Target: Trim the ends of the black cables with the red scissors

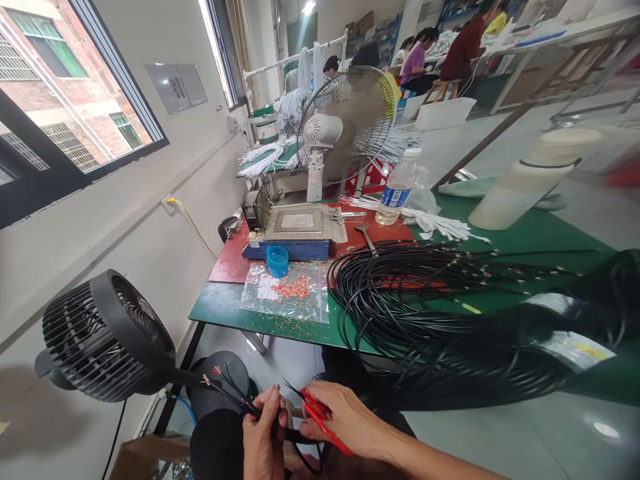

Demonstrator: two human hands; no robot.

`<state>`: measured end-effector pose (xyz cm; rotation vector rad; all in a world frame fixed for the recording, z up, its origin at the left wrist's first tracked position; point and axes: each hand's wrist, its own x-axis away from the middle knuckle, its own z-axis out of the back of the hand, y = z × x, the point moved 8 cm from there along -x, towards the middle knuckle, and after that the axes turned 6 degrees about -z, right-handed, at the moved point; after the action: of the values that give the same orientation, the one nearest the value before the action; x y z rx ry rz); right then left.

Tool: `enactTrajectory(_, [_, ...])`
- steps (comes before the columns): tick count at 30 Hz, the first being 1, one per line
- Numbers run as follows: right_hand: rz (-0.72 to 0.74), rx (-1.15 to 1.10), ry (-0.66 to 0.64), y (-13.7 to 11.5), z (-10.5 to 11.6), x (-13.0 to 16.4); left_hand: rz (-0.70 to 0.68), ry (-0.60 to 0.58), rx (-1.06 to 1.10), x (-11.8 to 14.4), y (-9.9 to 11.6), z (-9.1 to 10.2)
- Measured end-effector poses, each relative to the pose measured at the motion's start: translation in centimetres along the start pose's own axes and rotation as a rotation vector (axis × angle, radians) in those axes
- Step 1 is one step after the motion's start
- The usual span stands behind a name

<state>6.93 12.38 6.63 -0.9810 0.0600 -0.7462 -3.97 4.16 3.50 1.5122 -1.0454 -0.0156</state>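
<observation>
1. At the bottom centre of the frame the left hand (264, 437) is pinched around a thin black cable (235, 400), thumb and fingers pressed together on it; the cable's stripped end, with small red and pale wire tips, sticks out toward the lower left
2. Just to the right, the right hand (345, 420) is closed around red-handled snips (315, 410), whose dark blades point left toward the cable just above the left hand
3. Above the hands, in the middle right of the frame, a big coil of black cables (400, 293) lies on the green table (220, 307), spilling over its near edge
4. Left of the coil sits a clear plastic bag (285, 293) strewn with small red pieces, with a blue cup (277, 260) and a grey-topped machine (295, 230) behind it
5. A black fan (107, 337) stands at lower left, a white fan (345, 127) and a water bottle (397, 187) at upper centre
6. People sit at benches in the upper right
</observation>
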Motion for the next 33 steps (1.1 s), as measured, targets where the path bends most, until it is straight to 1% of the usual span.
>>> enactTrajectory(3, [-0.013,0.052,-0.035,-0.04,0.1,-0.05,-0.02,-0.03,-0.05,-0.19,-0.12,-0.21])
enactTrajectory(7, [0.016,0.129,-0.018,0.12,0.13,-0.2,-0.082,-0.102,-0.148,-0.67,-0.44,-0.47])
enactTrajectory(11, [0.058,0.176,0.023,0.29,0.35,-0.2,-0.108,-0.089,-0.236,-0.88,-0.64,-0.22])
enactTrajectory(16, [0.071,0.224,0.055,0.44,0.52,-0.09,-0.13,-0.069,-0.299,-0.76,-0.27,-0.35])
enactTrajectory(18, [0.061,0.211,0.052,0.58,0.46,-0.13,-0.129,-0.066,-0.303,-0.77,-0.26,-0.43])
enactTrajectory(23, [0.025,0.116,-0.016,0.94,0.09,-0.35,-0.143,-0.087,-0.315,-0.84,-0.29,-0.48])
enactTrajectory(27, [0.018,0.099,-0.032,0.73,0.31,-0.32,-0.171,-0.113,-0.348,-0.73,0.04,-0.51])
enactTrajectory(33, [-0.017,0.017,-0.039,0.82,0.35,-0.39,-0.166,-0.116,-0.342,-0.59,0.14,-0.68])
